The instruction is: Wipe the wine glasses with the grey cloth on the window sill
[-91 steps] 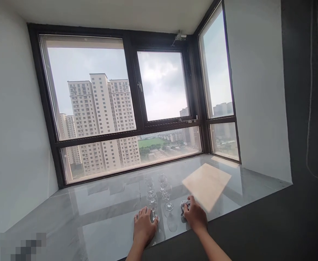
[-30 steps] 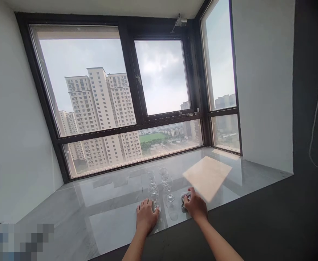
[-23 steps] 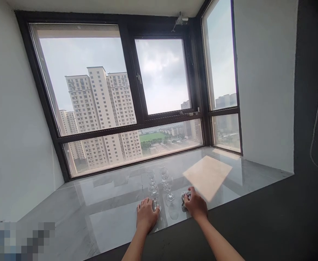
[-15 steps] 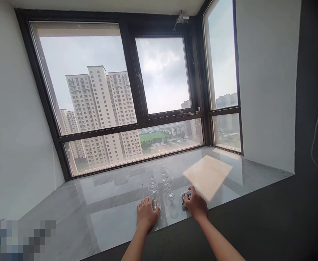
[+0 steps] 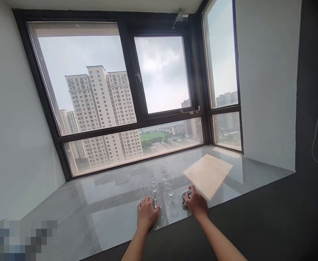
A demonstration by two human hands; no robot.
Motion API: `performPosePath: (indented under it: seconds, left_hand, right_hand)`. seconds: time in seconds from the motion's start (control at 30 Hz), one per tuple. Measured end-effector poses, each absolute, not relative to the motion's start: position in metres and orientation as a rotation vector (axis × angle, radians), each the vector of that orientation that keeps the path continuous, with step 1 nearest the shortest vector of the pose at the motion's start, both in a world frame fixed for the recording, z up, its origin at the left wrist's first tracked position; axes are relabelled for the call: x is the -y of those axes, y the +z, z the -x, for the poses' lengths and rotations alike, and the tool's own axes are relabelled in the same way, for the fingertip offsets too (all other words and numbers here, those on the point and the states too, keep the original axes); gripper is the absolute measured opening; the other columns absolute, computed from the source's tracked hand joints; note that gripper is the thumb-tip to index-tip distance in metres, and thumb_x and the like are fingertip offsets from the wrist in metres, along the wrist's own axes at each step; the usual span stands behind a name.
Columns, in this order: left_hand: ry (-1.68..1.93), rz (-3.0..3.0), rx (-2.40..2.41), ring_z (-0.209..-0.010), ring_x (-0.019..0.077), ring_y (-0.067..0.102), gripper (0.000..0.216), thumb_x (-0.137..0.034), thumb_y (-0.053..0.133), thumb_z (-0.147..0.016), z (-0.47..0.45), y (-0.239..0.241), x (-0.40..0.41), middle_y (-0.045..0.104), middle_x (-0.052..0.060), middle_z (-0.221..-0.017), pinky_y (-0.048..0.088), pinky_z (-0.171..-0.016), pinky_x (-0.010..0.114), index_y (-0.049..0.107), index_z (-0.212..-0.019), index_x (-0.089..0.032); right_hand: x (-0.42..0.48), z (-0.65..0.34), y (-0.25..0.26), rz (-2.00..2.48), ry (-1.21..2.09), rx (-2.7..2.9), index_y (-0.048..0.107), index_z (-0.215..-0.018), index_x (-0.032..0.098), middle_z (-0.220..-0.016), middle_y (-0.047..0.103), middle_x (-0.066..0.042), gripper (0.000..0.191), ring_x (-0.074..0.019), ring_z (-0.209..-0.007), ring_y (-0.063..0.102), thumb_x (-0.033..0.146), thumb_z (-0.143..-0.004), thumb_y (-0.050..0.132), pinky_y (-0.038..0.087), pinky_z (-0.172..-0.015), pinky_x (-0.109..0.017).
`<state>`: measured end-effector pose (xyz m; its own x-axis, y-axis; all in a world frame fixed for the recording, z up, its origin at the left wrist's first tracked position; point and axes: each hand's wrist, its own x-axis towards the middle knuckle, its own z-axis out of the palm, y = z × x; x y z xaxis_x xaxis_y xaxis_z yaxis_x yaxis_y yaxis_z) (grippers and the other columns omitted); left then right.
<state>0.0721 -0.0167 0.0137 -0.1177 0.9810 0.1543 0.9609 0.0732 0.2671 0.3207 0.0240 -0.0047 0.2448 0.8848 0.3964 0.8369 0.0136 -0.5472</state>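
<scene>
My left hand [image 5: 148, 213] is curled around a small clear stemmed glass [image 5: 156, 204] at the front of the sill; the hand covers much of it. Several more stemmed glasses stand upright beyond it in two short rows, among them one [image 5: 170, 188] at the front of the right row and another [image 5: 163, 172] at its far end. To the right of the glasses, my right hand [image 5: 197, 203] grips a crumpled grey-and-white cloth [image 5: 185, 195] against the sill, partly hidden by the fingers.
The glossy grey marble sill [image 5: 112, 221] mirrors the window, and a bright patch of light [image 5: 209, 175] lies right of the glasses. Its front edge drops off just before my wrists. Dark window frames [image 5: 172, 116] rise behind, with a white wall [image 5: 268, 108] at right.
Almost nothing differs. The view has shifted very slightly; both hands keep their places, the left at the glass and the right on the cloth.
</scene>
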Motion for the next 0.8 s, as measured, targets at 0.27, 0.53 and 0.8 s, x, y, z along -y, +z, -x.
performPosePath:
  seconds: [0.27, 0.53, 0.8]
  left_hand:
    - [0.474, -2.051, -2.256, -0.147, 0.0277, 0.039, 0.062, -0.058, 0.027, -0.1, -0.0717, 0.0124, 0.015, 0.049, 0.011, -0.157, 0.023, -0.123, 0.048, 0.061, -0.137, -0.022]
    - [0.466, -2.057, -2.26, -0.146, 0.0285, 0.039, 0.058, -0.057, 0.043, -0.094, -0.073, 0.0153, 0.017, 0.05, 0.01, -0.156, 0.024, -0.122, 0.047, 0.06, -0.137, -0.023]
    - [0.431, -2.045, -2.254, -0.148, 0.0289, 0.037, 0.061, -0.061, 0.041, -0.094, -0.0728, 0.0181, 0.0184, 0.047, 0.009, -0.159, 0.023, -0.123, 0.047, 0.058, -0.139, -0.023]
  right_hand:
    - [-0.0232, -0.3204, -0.0041, 1.818, 0.087, 1.579, 0.056, -0.117, 0.02, -0.104, 0.074, -0.01, 0.025, -0.0222, -0.095, 0.07, 0.029, -0.095, 0.049, 0.041, -0.072, -0.029]
    - [-0.021, -0.3197, -0.001, 1.832, 0.093, 1.576, 0.056, -0.118, 0.02, -0.107, 0.074, -0.01, 0.026, -0.0215, -0.096, 0.07, 0.029, -0.095, 0.049, 0.041, -0.074, -0.029]
    - [-0.0223, -0.3206, -0.0031, 1.829, 0.091, 1.584, 0.056, -0.119, 0.02, -0.106, 0.074, -0.009, 0.027, -0.0213, -0.095, 0.07, 0.03, -0.095, 0.049, 0.041, -0.073, -0.028]
